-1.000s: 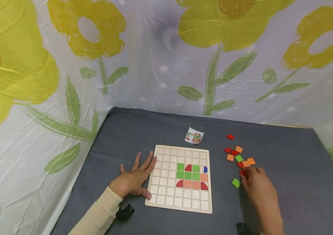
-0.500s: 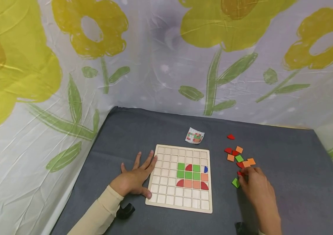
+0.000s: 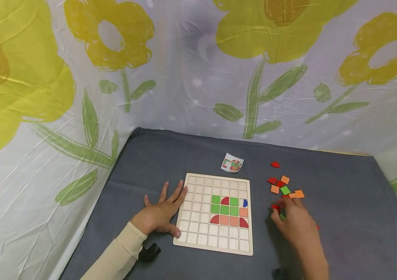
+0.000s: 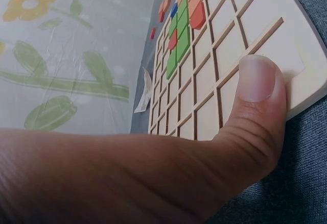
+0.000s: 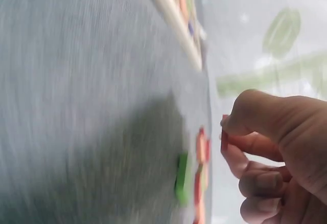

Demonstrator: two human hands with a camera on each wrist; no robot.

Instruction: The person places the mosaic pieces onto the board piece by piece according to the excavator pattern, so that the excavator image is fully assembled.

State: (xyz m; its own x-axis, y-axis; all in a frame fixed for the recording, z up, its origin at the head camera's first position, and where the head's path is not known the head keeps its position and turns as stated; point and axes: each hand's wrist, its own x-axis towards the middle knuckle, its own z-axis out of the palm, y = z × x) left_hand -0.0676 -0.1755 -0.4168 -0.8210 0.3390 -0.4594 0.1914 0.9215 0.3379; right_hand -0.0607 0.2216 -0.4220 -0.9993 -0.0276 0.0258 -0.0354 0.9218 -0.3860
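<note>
I see L hand (image 3: 160, 216), fingers spread, on L edge of board (image 3: 203, 237); R hand (image 3: 296, 221), R of board, pinching red pc (image 5: 224, 141).

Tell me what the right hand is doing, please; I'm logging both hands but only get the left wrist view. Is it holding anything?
Observer: Yes, the right hand pinches a red piece.
Operator: Noted. On my side I see just a thumb; what about the rest?
Observer: The left hand lies with its fingers spread, the index fingertip at the left edge of the board.
Operator: The card shows me little. What is on it?
Observer: From the head view, it bears a grid pattern with colours, red and green among them.
</note>
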